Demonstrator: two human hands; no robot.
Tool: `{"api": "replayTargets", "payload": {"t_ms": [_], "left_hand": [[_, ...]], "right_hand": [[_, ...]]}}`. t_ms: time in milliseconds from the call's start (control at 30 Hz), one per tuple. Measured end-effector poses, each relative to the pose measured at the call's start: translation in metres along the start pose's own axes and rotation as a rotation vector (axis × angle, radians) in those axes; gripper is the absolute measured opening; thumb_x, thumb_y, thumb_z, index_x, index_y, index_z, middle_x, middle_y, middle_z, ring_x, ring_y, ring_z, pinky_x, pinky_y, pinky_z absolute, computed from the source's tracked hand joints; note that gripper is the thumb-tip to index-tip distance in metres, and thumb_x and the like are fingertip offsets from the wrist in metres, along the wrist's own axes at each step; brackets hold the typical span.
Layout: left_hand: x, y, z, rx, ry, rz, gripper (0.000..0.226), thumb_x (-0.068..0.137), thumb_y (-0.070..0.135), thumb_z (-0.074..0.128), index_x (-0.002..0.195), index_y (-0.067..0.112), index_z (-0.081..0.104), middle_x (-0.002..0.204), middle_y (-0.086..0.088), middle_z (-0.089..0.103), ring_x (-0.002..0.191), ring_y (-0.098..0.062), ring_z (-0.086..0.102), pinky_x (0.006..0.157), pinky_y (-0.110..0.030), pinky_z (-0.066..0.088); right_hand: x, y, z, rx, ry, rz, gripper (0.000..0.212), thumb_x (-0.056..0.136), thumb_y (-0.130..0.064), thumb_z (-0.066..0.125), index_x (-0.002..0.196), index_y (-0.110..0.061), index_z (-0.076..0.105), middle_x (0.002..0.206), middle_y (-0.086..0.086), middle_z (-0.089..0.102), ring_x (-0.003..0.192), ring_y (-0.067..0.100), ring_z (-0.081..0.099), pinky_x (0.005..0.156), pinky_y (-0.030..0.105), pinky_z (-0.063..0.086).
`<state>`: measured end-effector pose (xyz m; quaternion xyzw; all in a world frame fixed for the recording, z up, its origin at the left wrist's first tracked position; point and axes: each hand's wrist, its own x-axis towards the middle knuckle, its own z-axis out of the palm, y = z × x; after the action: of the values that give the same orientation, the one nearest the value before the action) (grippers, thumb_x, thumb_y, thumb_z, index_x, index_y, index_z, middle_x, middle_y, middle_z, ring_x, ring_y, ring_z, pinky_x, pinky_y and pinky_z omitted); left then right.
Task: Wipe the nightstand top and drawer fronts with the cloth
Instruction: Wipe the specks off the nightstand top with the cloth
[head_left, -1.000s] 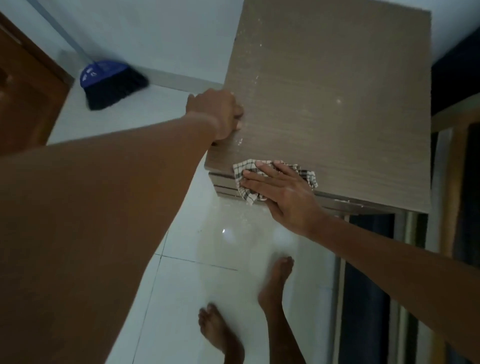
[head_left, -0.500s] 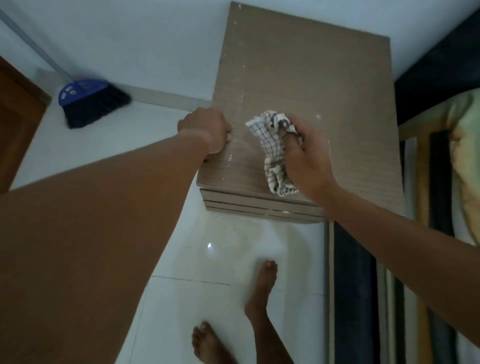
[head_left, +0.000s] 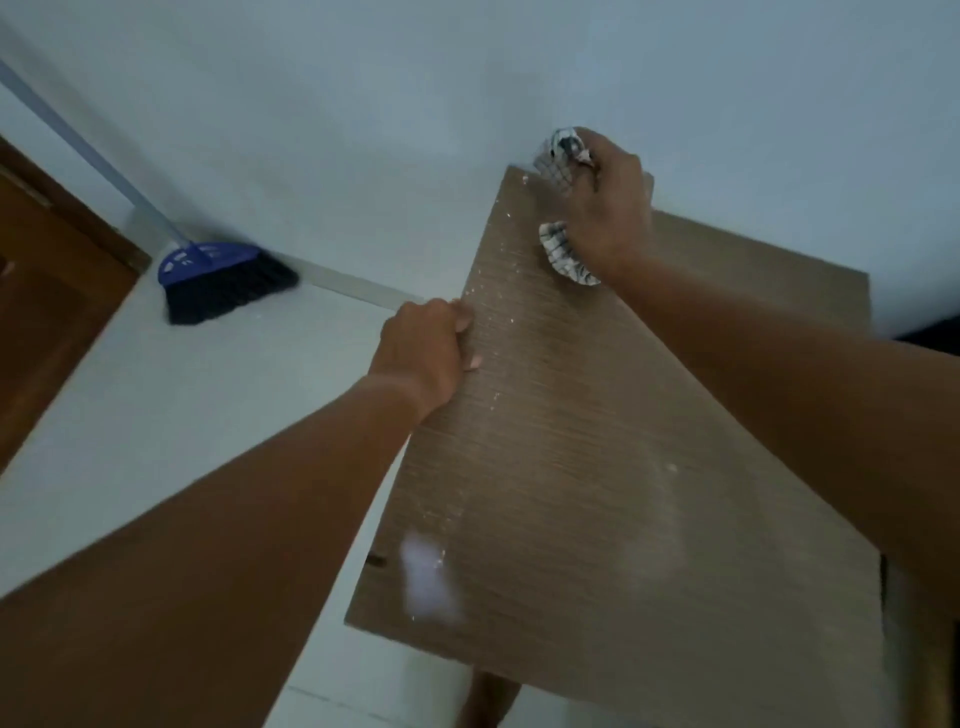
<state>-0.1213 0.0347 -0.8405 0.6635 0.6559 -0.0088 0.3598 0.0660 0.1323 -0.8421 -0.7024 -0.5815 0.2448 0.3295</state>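
two bare forearms, no sleeves in view, no watch, ring or band, bare left hand (head_left: 423, 353), bare right hand (head_left: 610, 215), short trimmed nails on visible fingers, bare lower leg at bottom edge, blurred

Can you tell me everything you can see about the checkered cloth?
The cloth is white with a thin dark grid, soft and crumpled. The right hand bunches it in a fist, so only two bits poke out, above and below the fingers. It sits at the far left corner of the brown nightstand top, near the wall, pressed down there.
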Motion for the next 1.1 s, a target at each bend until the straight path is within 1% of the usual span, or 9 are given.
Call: {"api": "replayTargets", "payload": {"t_ms": [67,133,200,300,567,667,733,867,1100], "left_hand": [[-0.017,0.003,0.004,-0.036,-0.012,0.028,0.050,0.088,0.032,0.074,0.137,0.024,0.062,0.135,-0.006,0.064,0.123,-0.028,0.059,0.105,-0.030,0.040],[-0.021,0.010,0.002,-0.026,-0.015,0.092,0.051,0.088,0.037,0.073,0.137,0.025,0.062,0.132,-0.005,0.066,0.120,-0.026,0.061,0.103,-0.028,0.040],[-0.022,0.018,0.000,-0.041,-0.011,0.148,0.053,0.087,0.039,0.073,0.137,0.026,0.061,0.132,-0.004,0.066,0.122,-0.024,0.060,0.103,-0.027,0.039],[-0.018,0.036,-0.007,-0.065,0.011,0.217,0.057,0.086,0.037,0.075,0.140,0.027,0.058,0.136,-0.003,0.064,0.126,-0.022,0.057,0.105,-0.025,0.037],[0.052,0.055,-0.054,-0.079,0.096,0.211,0.052,0.088,0.041,0.072,0.137,0.028,0.061,0.135,-0.004,0.064,0.125,-0.024,0.058,0.104,-0.030,0.040],[0.096,0.057,-0.069,-0.671,0.179,0.019,0.040,0.089,0.042,0.070,0.125,0.025,0.070,0.126,0.003,0.070,0.120,-0.013,0.063,0.108,-0.037,0.046],[0.122,0.057,-0.074,-0.902,0.310,-0.106,0.039,0.087,0.040,0.072,0.122,0.023,0.072,0.122,0.005,0.072,0.118,-0.010,0.064,0.109,-0.039,0.046],[0.156,0.058,-0.073,-0.803,0.356,-0.252,0.029,0.090,0.023,0.072,0.119,0.021,0.074,0.122,0.005,0.072,0.116,-0.009,0.063,0.108,-0.027,0.045],[0.204,0.031,-0.070,-0.769,0.377,-0.421,0.023,0.088,0.023,0.075,0.110,0.020,0.079,0.111,0.003,0.076,0.108,-0.011,0.069,0.098,-0.023,0.049]], "right_hand": [[0.006,0.011,-0.003,-0.113,-0.042,-0.044,0.040,0.101,-0.016,0.039,0.128,-0.026,0.067,0.105,-0.005,0.072,0.087,0.009,0.064,0.082,0.000,0.039],[0.008,0.026,-0.009,-0.309,-0.211,-0.148,0.041,0.103,-0.027,0.039,0.140,-0.025,0.057,0.125,0.006,0.069,0.115,0.025,0.062,0.104,0.028,0.044],[0.005,0.036,-0.019,-0.485,-0.320,-0.258,0.049,0.107,-0.036,0.035,0.153,-0.022,0.042,0.153,0.006,0.049,0.142,0.028,0.042,0.120,0.042,0.030],[0.018,0.029,-0.041,-0.548,-0.299,-0.312,0.054,0.108,-0.042,0.031,0.157,-0.021,0.036,0.162,0.002,0.037,0.151,0.024,0.030,0.124,0.048,0.022],[0.080,-0.002,-0.019,-0.527,-0.271,-0.367,0.050,0.107,-0.036,0.034,0.154,-0.022,0.041,0.162,-0.002,0.038,0.154,0.020,0.023,0.126,0.044,0.014],[0.105,-0.009,0.002,-0.498,-0.314,-0.454,0.050,0.107,-0.036,0.034,0.154,-0.022,0.042,0.162,-0.003,0.038,0.154,0.019,0.023,0.126,0.043,0.013],[0.120,-0.009,0.012,-0.477,-0.344,-0.507,0.050,0.106,-0.036,0.034,0.154,-0.021,0.043,0.161,-0.002,0.039,0.154,0.020,0.023,0.126,0.043,0.013],[0.141,0.001,0.035,-0.472,-0.439,-0.595,0.053,0.105,-0.040,0.030,0.155,-0.024,0.041,0.163,-0.004,0.036,0.155,0.018,0.021,0.126,0.042,0.014],[0.182,0.033,0.076,-0.415,-0.555,-0.684,0.053,0.105,-0.037,0.033,0.157,-0.026,0.037,0.164,-0.007,0.032,0.155,0.016,0.023,0.125,0.046,0.020]]}}
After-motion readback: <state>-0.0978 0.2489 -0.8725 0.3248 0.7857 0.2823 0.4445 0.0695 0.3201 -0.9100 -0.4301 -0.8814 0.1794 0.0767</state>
